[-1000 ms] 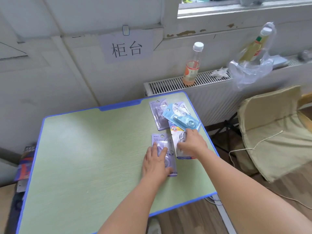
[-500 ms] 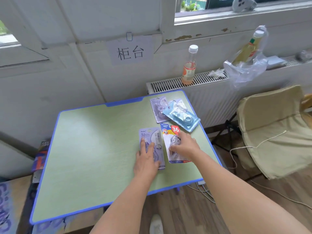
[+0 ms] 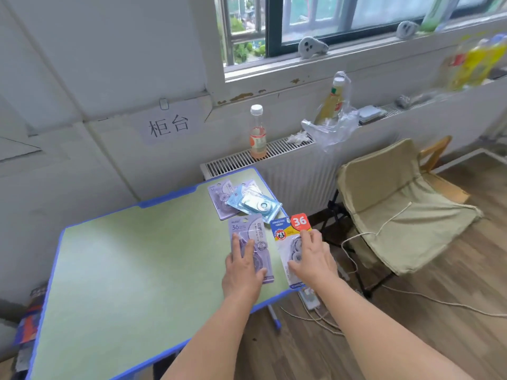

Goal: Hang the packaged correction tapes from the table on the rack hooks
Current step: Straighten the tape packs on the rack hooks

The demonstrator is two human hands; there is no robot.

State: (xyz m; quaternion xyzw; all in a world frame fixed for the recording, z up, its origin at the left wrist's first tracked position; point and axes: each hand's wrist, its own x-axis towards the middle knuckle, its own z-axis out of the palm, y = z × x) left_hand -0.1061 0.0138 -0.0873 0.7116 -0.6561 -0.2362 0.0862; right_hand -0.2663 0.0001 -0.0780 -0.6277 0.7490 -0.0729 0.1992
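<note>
Pick-up step: the left hand (image 3: 242, 272) presses flat, fingers straight, on the purple pack (image 3: 251, 245); the right hand (image 3: 311, 260) grips the white pack (image 3: 288, 234) at the table (image 3: 123, 270) edge, 3 o'clock. Next, lifting both; no rack shows

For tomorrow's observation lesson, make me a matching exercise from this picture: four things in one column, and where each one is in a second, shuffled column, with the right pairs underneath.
Things
1. purple correction tape pack
2. pack with the red 36 badge
3. light blue pack
4. orange drink bottle

Places
A. standing on the radiator
B. under the left hand, on the table
C. on top of the pile at the table's far corner
D. gripped by the right hand at the table's right edge

Pairs: 1-B, 2-D, 3-C, 4-A
</note>
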